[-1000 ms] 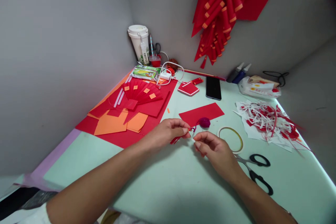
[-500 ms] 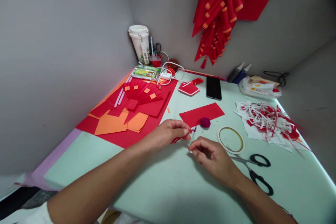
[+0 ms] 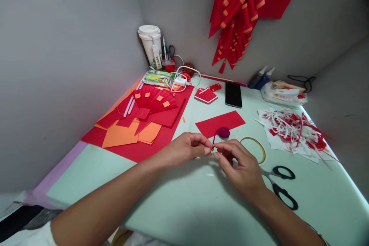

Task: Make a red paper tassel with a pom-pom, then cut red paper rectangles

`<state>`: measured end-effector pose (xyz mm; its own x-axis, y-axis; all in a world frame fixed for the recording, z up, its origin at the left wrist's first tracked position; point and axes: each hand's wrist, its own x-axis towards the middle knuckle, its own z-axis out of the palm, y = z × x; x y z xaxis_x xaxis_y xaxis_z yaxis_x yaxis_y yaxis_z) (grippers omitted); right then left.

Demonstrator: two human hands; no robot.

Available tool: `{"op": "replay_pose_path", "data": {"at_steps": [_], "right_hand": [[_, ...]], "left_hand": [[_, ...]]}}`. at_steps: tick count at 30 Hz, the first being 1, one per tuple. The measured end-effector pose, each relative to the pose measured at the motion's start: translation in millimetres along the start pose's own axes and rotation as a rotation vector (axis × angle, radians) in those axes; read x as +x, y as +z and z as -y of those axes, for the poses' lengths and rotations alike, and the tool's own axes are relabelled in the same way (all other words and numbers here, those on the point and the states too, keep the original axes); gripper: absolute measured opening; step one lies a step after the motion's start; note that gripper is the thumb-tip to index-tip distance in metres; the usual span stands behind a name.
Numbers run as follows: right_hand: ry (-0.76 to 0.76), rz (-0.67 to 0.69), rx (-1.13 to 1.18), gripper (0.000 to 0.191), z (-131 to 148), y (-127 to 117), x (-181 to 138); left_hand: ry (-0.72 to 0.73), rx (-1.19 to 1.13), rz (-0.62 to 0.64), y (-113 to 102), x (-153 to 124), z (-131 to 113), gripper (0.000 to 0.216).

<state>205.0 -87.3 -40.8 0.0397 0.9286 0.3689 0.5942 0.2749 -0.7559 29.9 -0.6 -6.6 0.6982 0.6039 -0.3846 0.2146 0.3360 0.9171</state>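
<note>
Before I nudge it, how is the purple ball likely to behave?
The purple ball looks rounded, so it may roll. Its strand leads toward the fingers, so pulling there could drag or unwind it. It appears wound from thread, so probably light and soft.

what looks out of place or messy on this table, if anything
Mainly the tangled heap of red and white strips on the table's right side: it lies loose, some strands straggling past the white sheet beneath. The scissors lie open near the right hand. Nothing looks spilled or damaged.
</note>
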Motion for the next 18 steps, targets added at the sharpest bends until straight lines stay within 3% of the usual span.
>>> {"op": "replay_pose_path", "data": {"at_steps": [10, 18], "right_hand": [[-0.057, -0.046, -0.033, 0.015, 0.3, 1.7, -0.5], [-0.102, -0.067, -0.083, 0.015, 1.1, 1.8, 0.0]], "left_hand": [[-0.026, -0.041, 0.006, 3.6, 0.6, 2.2, 0.022], [0.086, 0.082, -0.056, 5.7, 2.4, 8.8, 0.02]]}}
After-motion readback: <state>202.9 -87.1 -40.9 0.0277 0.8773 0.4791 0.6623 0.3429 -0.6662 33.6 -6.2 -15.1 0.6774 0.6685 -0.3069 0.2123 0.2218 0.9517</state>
